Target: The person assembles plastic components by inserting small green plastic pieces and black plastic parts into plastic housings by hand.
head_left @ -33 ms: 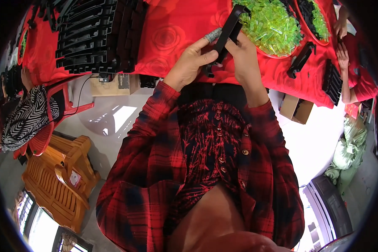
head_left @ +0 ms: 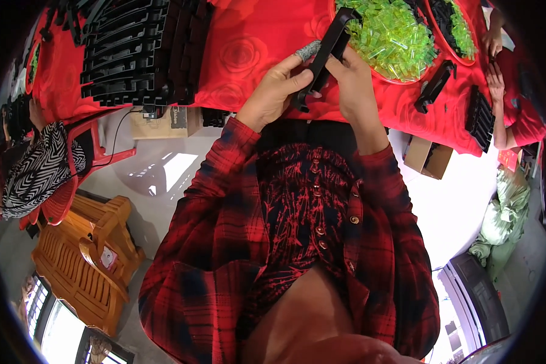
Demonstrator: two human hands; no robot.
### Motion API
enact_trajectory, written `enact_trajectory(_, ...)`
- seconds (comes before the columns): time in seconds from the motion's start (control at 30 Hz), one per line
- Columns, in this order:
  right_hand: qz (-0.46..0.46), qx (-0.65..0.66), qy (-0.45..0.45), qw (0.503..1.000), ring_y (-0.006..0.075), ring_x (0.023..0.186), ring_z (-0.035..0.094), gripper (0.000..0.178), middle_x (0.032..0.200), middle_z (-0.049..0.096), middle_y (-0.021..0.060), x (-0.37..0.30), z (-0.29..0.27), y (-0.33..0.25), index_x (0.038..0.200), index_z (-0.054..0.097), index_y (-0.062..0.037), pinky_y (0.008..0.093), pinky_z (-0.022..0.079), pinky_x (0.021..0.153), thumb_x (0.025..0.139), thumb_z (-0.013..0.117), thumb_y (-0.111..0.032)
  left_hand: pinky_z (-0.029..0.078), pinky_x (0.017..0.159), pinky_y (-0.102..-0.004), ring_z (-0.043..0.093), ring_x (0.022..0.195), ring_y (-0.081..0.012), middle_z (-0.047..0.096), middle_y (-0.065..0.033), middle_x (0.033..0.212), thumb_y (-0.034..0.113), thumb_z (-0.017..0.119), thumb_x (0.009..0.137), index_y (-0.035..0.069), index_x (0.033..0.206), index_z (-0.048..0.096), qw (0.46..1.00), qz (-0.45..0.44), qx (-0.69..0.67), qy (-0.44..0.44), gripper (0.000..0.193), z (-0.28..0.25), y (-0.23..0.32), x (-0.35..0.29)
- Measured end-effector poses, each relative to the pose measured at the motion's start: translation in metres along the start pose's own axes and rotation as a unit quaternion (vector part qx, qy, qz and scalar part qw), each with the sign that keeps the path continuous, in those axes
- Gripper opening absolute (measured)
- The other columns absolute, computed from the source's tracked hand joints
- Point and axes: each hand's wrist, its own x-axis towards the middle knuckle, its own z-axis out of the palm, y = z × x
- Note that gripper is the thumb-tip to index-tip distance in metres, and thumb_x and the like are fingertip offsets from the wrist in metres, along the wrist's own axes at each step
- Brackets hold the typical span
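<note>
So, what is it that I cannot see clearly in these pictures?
All in the head view:
Black part, far side: turned away from camera.
Green pieces, far end: cut by upper edge.
Black stack, far end: same edge.
Open carton, contents: too dark to name.

No legible lettering or numbers

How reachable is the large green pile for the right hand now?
Probably yes: the right hand is close to the large green pile, with nothing visible between, though it's occupied holding the black part.
</note>
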Motion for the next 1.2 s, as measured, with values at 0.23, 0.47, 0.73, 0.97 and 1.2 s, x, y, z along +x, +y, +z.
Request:
enact_trajectory(0.23, 0.003, 0.012, 0.014, 1.000, 0.0144, 0.066, 0.062, 0.013, 0.088, 0.066, 0.0070, -0.008, 0.014, -0.008, 0.105, 0.057, 0.0015, 0.0271, 0.048, 0.049, 0.093, 0.057, -0.003, 0.058, 0.083, -0.0297, 0.066, 0.101, -0.0129, 0.061, -0.0031, 0.125, 0.015, 0.057, 0.103, 0.004, 0.148, 0.043, 1.000, 0.007, -0.017, 0.015, 0.048, -0.009, -0.009, 0.005)
enact_trajectory(0.47, -0.002, -0.031, 0.023, 0.999, 0.0168, 0.061, 0.062, 0.016, 0.085, 0.064, 0.0095, -0.006, 0.017, -0.008, 0.104, 0.054, 0.0031, 0.0296, 0.049, 0.047, 0.088, 0.057, 0.002, 0.058, 0.081, -0.0305, 0.065, 0.099, -0.0178, 0.062, -0.0070, 0.121, 0.013, 0.054, 0.104, 0.004, 0.145, 0.044, 0.998, 0.007, -0.064, -0.021, 0.043, -0.014, -0.012, 0.004)
enact_trajectory(0.73, -0.002, -0.003, 0.014, 1.000, 0.0175, 0.056, 0.060, 0.020, 0.083, 0.064, 0.0092, -0.006, 0.019, -0.013, 0.104, 0.055, 0.0069, 0.0309, 0.052, 0.046, 0.085, 0.058, 0.003, 0.059, 0.076, -0.0313, 0.069, 0.097, -0.0234, 0.064, -0.0119, 0.116, 0.013, 0.053, 0.104, 0.003, 0.139, 0.047, 1.000, 0.007, -0.021, -0.021, 0.037, -0.025, -0.009, 0.003)
enact_trajectory(0.97, -0.017, -0.060, 0.031, 0.998, 0.0162, 0.070, 0.062, 0.016, 0.084, 0.064, 0.0082, 0.001, 0.009, -0.001, 0.098, 0.058, 0.0047, 0.0311, 0.052, 0.064, 0.083, 0.060, 0.000, 0.060, 0.069, -0.0307, 0.071, 0.089, -0.0256, 0.065, -0.0117, 0.113, 0.015, 0.051, 0.105, 0.002, 0.137, 0.049, 0.998, -0.025, -0.059, -0.014, 0.034, -0.026, -0.004, 0.003)
enact_trajectory(1.2, 0.015, -0.068, -0.019, 0.997, 0.0159, 0.075, 0.063, 0.014, 0.085, 0.065, 0.0084, -0.002, 0.010, -0.011, 0.096, 0.058, 0.0039, 0.0305, 0.051, 0.067, 0.083, 0.060, 0.000, 0.059, 0.068, -0.0299, 0.071, 0.088, -0.0242, 0.065, -0.0087, 0.108, 0.018, 0.060, 0.101, 0.003, 0.135, 0.053, 0.999, -0.031, -0.032, -0.011, 0.037, -0.029, -0.005, 0.004)
